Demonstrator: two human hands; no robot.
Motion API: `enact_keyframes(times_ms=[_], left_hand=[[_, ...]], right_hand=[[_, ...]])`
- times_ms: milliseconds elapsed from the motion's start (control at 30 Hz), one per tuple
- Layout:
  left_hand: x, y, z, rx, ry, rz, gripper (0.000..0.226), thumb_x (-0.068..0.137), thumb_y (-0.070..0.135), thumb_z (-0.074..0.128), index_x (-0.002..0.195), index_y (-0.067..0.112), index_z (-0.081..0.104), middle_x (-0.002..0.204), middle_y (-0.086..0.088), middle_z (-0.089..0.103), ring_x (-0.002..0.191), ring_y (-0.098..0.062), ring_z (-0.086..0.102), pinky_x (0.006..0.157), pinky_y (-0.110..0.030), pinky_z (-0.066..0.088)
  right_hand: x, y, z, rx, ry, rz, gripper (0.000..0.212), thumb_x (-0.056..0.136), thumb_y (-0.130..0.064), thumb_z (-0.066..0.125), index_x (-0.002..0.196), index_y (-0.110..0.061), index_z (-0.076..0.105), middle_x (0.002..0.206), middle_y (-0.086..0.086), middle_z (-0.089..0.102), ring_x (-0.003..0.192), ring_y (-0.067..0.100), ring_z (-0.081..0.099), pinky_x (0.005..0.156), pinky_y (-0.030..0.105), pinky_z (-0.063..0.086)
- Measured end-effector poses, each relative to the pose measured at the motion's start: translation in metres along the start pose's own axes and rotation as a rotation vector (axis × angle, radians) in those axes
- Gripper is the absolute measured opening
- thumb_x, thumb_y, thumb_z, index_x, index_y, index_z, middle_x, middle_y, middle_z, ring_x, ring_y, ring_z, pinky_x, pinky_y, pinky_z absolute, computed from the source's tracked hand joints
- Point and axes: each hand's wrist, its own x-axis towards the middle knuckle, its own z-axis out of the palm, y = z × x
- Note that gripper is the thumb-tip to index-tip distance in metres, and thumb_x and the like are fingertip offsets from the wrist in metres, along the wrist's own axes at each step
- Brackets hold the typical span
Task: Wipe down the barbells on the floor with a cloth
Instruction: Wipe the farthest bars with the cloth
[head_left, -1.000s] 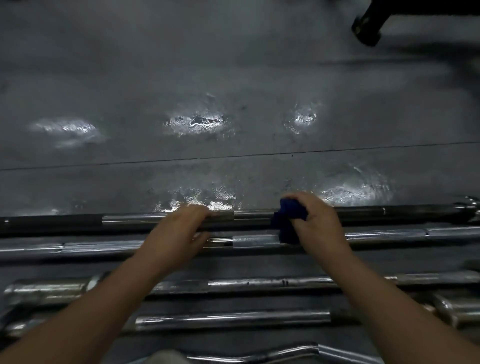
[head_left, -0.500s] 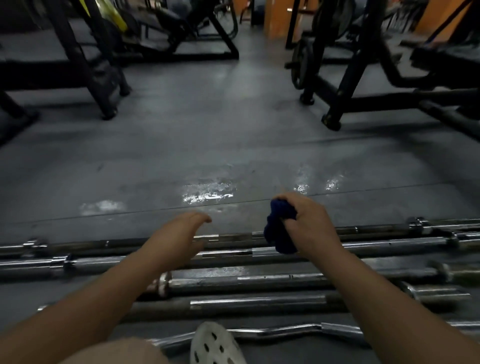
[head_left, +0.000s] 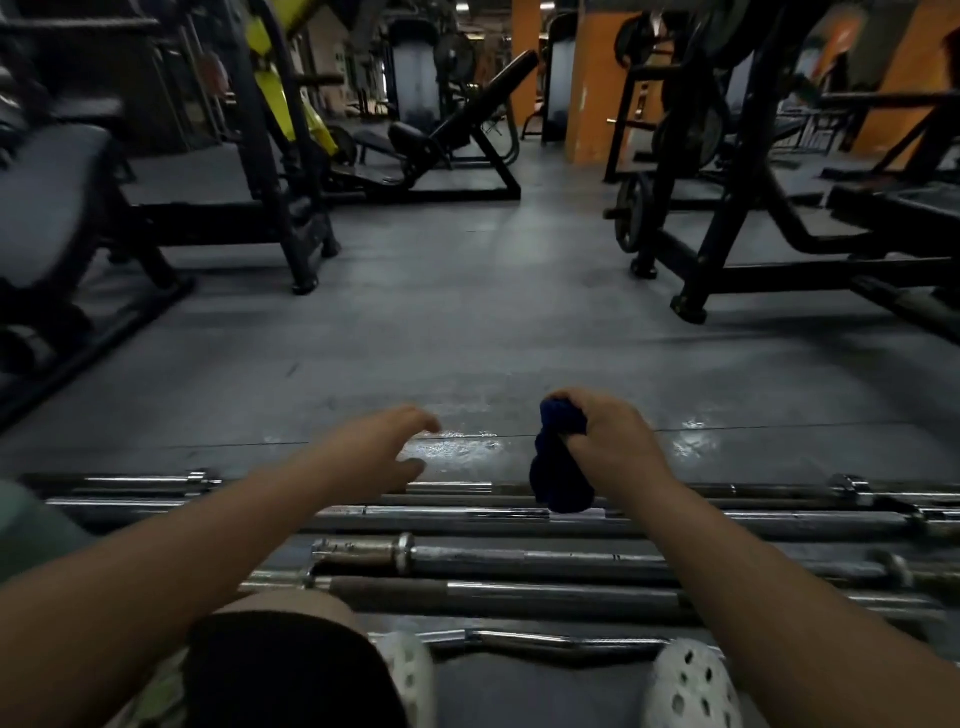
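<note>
The right hand (head_left: 613, 441) grips the bunched blue cloth (head_left: 558, 467) above the barbells (head_left: 519, 564) lined up on the floor (head_left: 467, 322); the left hand (head_left: 384, 447) hovers slack, holding nothing; wiping looks paused; next, press cloth onto a bar.

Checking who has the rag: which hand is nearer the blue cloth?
Right. The right hand grips the blue cloth above the barbells; the left hand hovers open, apart to its left.
</note>
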Motion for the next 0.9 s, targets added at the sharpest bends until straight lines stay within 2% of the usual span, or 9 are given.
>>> enact_keyframes(times_ms=[133,233,367,633,800,900], left_hand=[[0.011,-0.029,0.013,0.027,-0.037,-0.012,0.048,0.093,0.036,0.063,0.138,0.032,0.047,0.145,0.011,0.048,0.125,-0.016,0.052,0.102,-0.031,0.042],[0.030,-0.061,0.037,0.049,-0.091,0.018,0.049,0.093,0.041,0.061,0.139,0.034,0.045,0.146,0.013,0.044,0.121,-0.015,0.053,0.100,-0.033,0.044],[0.066,-0.110,0.079,0.023,-0.128,0.015,0.047,0.097,0.038,0.057,0.141,0.029,0.044,0.147,0.011,0.044,0.122,-0.015,0.052,0.095,-0.026,0.040],[0.116,-0.185,0.161,-0.011,-0.265,0.087,0.049,0.094,0.040,0.058,0.141,0.032,0.044,0.138,0.012,0.049,0.122,-0.014,0.052,0.098,-0.034,0.045],[0.155,-0.212,0.177,-0.019,-0.336,0.136,0.036,0.094,0.036,0.058,0.129,0.031,0.051,0.128,0.012,0.052,0.113,-0.014,0.056,0.090,-0.032,0.045],[0.180,-0.230,0.191,0.047,-0.373,0.140,0.044,0.095,0.039,0.057,0.137,0.032,0.047,0.136,0.014,0.050,0.114,-0.013,0.056,0.089,-0.028,0.044]], right_hand=[[0.018,0.010,0.022,0.008,-0.029,0.011,0.038,0.076,-0.004,0.057,0.103,-0.028,0.068,0.096,-0.003,0.068,0.090,0.021,0.063,0.077,0.036,0.053],[0.035,0.028,0.053,0.003,-0.071,0.026,0.036,0.077,-0.006,0.057,0.102,-0.029,0.068,0.095,-0.005,0.067,0.088,0.019,0.062,0.077,0.035,0.052],[0.059,0.064,0.102,-0.070,-0.148,0.082,0.041,0.078,-0.004,0.058,0.107,-0.031,0.067,0.102,-0.004,0.068,0.092,0.019,0.061,0.080,0.034,0.051],[0.091,0.126,0.192,-0.103,-0.294,0.251,0.046,0.078,0.001,0.059,0.111,-0.029,0.067,0.106,-0.002,0.066,0.096,0.020,0.061,0.081,0.030,0.048],[0.122,0.145,0.216,-0.045,-0.251,0.290,0.041,0.083,-0.004,0.060,0.116,-0.026,0.066,0.110,-0.001,0.066,0.098,0.019,0.060,0.086,0.034,0.050],[0.145,0.165,0.222,-0.018,-0.140,0.339,0.041,0.086,-0.006,0.060,0.123,-0.025,0.063,0.109,-0.005,0.059,0.097,0.014,0.055,0.085,0.027,0.045]])
